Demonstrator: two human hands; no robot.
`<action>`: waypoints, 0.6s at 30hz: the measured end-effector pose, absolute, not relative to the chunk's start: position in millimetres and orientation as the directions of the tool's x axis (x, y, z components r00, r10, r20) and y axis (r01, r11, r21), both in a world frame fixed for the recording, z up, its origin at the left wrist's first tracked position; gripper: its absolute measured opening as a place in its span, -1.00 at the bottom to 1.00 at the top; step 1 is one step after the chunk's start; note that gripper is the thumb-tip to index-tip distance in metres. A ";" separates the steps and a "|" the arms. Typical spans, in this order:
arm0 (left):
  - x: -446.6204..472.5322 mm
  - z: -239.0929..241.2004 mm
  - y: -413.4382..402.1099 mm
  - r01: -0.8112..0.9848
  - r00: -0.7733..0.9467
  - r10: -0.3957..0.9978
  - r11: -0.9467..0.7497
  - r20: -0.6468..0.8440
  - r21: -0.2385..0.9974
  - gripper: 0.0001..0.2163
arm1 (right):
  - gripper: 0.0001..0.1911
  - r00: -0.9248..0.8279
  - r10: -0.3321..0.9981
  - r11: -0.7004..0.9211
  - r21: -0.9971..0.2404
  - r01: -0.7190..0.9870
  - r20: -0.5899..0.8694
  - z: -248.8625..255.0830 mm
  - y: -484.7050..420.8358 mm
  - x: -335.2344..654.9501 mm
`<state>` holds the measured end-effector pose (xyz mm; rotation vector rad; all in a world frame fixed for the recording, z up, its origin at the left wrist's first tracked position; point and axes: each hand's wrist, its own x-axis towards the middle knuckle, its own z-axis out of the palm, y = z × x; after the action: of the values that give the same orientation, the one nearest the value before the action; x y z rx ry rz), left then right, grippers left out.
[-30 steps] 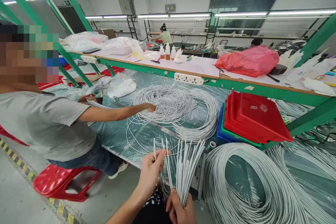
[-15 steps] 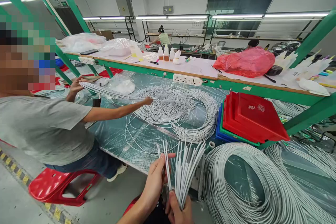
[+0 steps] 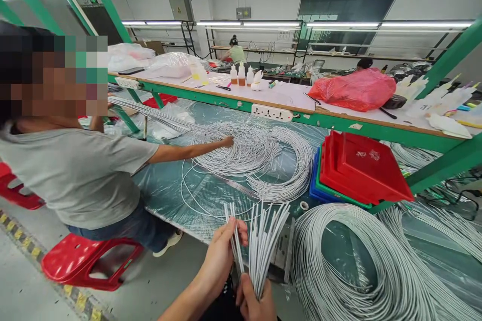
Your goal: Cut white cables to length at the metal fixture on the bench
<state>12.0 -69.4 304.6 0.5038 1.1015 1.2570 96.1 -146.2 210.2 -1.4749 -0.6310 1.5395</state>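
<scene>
A bundle of thin grey-white cables (image 3: pixel 263 243) stands upright with its ends fanned out at the top. My right hand (image 3: pixel 256 298) is closed round its lower part, at the bottom middle of the view. Just to the left, my left hand (image 3: pixel 223 251) pinches a few cables (image 3: pixel 234 233) between thumb and fingers, apart from the main fan. The lower ends of the cables are hidden by my hands. A large coil of the same cable (image 3: pixel 320 281) lies to the right of my hands.
A co-worker in a grey shirt (image 3: pixel 75 175) sits at left, one arm stretched across a tangled cable coil (image 3: pixel 241 150). Stacked red, green and blue trays (image 3: pixel 369 165) stand at right. A shelf (image 3: pixel 286 93) with bottles and a red bag crosses behind. A red stool (image 3: pixel 75 261) is lower left.
The co-worker has leaned in and reached further right over the coil with long cables. My left hand has shifted slightly, its cables now closer to the fan; both hands keep their hold.
</scene>
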 end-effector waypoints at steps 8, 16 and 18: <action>-0.3 314.7 -79.8 -0.609 -0.120 0.926 0.217 -0.358 0.763 -0.55 | -0.32 0.062 0.881 -0.395 -0.803 -0.446 -0.468 210.0 -119.5 109.2; -40.4 317.6 -73.5 0.033 -0.190 0.964 0.198 -0.188 0.980 -0.54 | -0.35 -0.045 0.896 -0.422 -0.816 -0.395 -0.442 209.5 -127.9 114.2; -36.3 312.5 -74.0 0.105 -0.121 0.963 0.252 -0.240 0.962 -0.50 | -0.35 -0.025 0.905 -0.402 -0.838 -0.368 -0.424 209.2 -138.4 105.2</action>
<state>-36.3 -74.0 312.5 1.0525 1.4835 1.0386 105.2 -138.4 209.2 -1.2415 -0.6455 1.6242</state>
